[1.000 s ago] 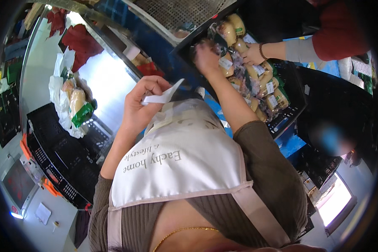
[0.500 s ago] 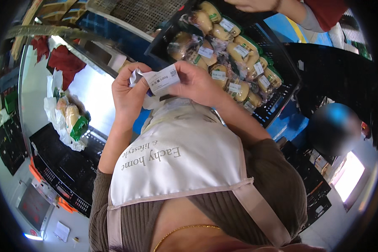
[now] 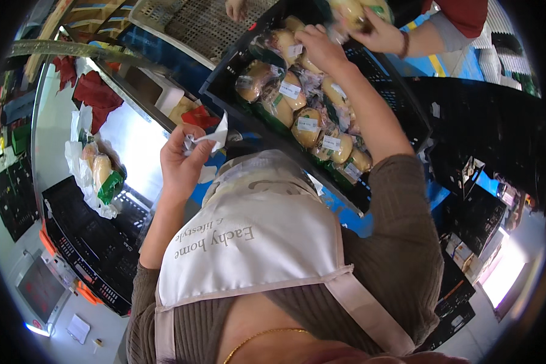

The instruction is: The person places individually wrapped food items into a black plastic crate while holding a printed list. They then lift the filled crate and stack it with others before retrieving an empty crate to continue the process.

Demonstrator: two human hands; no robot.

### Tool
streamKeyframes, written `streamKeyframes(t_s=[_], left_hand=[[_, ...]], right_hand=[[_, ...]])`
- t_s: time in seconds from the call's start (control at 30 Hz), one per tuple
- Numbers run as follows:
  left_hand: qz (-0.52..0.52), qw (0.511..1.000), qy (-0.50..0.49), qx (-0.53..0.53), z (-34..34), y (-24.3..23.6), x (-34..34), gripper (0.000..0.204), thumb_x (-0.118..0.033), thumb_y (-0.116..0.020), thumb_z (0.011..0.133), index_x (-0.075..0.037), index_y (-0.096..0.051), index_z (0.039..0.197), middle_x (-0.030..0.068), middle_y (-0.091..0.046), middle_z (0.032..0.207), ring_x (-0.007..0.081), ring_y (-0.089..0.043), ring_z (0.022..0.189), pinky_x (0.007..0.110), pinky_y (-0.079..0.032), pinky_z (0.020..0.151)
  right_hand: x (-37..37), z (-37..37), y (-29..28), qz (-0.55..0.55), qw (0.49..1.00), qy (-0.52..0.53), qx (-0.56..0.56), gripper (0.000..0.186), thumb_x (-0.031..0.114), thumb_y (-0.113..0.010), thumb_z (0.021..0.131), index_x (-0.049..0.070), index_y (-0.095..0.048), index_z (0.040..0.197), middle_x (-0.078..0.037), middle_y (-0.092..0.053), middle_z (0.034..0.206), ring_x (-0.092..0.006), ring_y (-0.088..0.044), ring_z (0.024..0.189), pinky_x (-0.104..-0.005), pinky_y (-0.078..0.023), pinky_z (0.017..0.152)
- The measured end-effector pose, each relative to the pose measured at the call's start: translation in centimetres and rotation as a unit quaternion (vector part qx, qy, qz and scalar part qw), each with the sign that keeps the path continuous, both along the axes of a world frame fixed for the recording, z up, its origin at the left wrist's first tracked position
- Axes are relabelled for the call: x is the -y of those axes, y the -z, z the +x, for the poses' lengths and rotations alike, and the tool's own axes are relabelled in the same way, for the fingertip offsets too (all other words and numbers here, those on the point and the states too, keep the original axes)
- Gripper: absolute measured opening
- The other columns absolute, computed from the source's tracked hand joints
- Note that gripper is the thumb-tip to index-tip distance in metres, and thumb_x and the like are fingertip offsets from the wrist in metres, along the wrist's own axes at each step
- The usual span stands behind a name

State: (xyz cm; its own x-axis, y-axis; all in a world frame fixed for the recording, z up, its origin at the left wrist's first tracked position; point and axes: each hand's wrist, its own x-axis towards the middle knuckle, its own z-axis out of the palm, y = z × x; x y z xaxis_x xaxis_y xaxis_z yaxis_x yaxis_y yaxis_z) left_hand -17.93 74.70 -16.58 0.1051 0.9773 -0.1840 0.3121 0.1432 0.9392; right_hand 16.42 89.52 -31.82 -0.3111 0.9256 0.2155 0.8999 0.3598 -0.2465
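Note:
My left hand [image 3: 185, 151] is closed on a crumpled strip of white label paper [image 3: 217, 134], one end sticking up past the thumb. My right hand [image 3: 323, 48] is stretched over a black crate [image 3: 258, 128], its bent fingers touching a pack at the far end beside a white label [image 3: 295, 50]. Clear film packs [image 3: 309, 127] of pale yellow-brown produce with green print fill the crate, several bearing white labels. Beyond it, a co-worker's hand [image 3: 382, 33] holds another such pack [image 3: 352, 13], blurred.
Another person's fingers [image 3: 236, 8] show over a grey perforated crate [image 3: 185, 27] at the top. At left, a pack [image 3: 103, 173] lies on white plastic on a metal table [image 3: 141, 136], near a red cloth [image 3: 97, 100]. A black crate [image 3: 79, 224] stands below.
My right hand has left the label paper and reached to the crate's far end. The paper stays in my left hand. A co-worker's hand now holds a pack above the crate.

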Motion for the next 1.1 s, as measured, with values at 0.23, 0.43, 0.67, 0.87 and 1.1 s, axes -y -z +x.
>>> streamKeyframes(t_s=[0.23, 0.43, 0.67, 0.87, 1.1], left_hand=[[0.003, 0.998, -0.042, 0.036, -0.7, 0.1, 1.9, 0.019, -0.001, -0.072, 0.08, -0.007, -0.054, 0.085, 0.0035, -0.062, 0.095, 0.0139, -0.055, 0.086, 0.027, -0.044, 0.078], [-0.015, 0.985, -0.086, 0.152, -1.5, -0.1, 2.4, 0.02, -0.001, -0.07, 0.083, -0.009, -0.052, 0.089, 0.0073, -0.065, 0.102, 0.0151, -0.058, 0.092, 0.029, -0.046, 0.085], [0.043, 0.993, 0.042, 0.1, 0.1, -1.6, 1.0, 0.025, 0.006, -0.063, 0.08, -0.003, -0.058, 0.103, 0.0056, -0.061, 0.091, 0.0147, -0.058, 0.087, 0.027, -0.046, 0.08], [-0.005, 0.982, 0.059, 0.178, 1.4, -1.1, -0.6, 0.013, 0.005, -0.065, 0.082, -0.004, -0.058, 0.09, 0.0056, -0.062, 0.097, 0.0121, -0.057, 0.087, 0.025, -0.046, 0.078], [0.033, 0.983, 0.107, 0.148, 3.1, 0.0, -1.8, 0.018, 0.003, -0.07, 0.079, -0.003, -0.059, 0.093, 0.0086, -0.059, 0.112, 0.0155, -0.057, 0.097, 0.025, -0.046, 0.082]], right_hand=[[-5.2, -0.7, 2.2, -0.031, 0.971, -0.148, 0.186, 0.026, 0.011, -0.052, 0.083, 0.014, -0.064, 0.106, -0.008, -0.06, 0.106, -0.0252, -0.053, 0.11, -0.0381, -0.046, 0.087], [-5.4, -0.2, 3.7, -0.067, 0.992, -0.067, 0.079, 0.033, 0.013, -0.057, 0.085, 0.014, -0.055, 0.118, -0.011, -0.063, 0.104, -0.0295, -0.06, 0.099, -0.0407, -0.048, 0.083], [-3.0, -1.0, 8.3, -0.184, 0.957, 0.122, -0.187, 0.046, 0.031, -0.066, 0.085, 0.01, -0.049, 0.122, -0.016, -0.065, 0.108, -0.0362, -0.063, 0.1, -0.0448, -0.05, 0.084], [4.0, -7.4, -4.2, -0.289, 0.81, 0.028, -0.509, 0.03, 0.027, -0.057, 0.096, 0.009, -0.054, 0.12, -0.001, -0.061, 0.103, -0.0124, -0.06, 0.089, -0.0299, -0.049, 0.079], [15.3, -9.9, -10.3, -0.326, 0.597, -0.049, -0.732, 0.02, -0.001, -0.065, 0.088, 0.004, -0.059, 0.106, 0.001, -0.059, 0.096, -0.0074, -0.056, 0.089, -0.0221, -0.046, 0.078]])
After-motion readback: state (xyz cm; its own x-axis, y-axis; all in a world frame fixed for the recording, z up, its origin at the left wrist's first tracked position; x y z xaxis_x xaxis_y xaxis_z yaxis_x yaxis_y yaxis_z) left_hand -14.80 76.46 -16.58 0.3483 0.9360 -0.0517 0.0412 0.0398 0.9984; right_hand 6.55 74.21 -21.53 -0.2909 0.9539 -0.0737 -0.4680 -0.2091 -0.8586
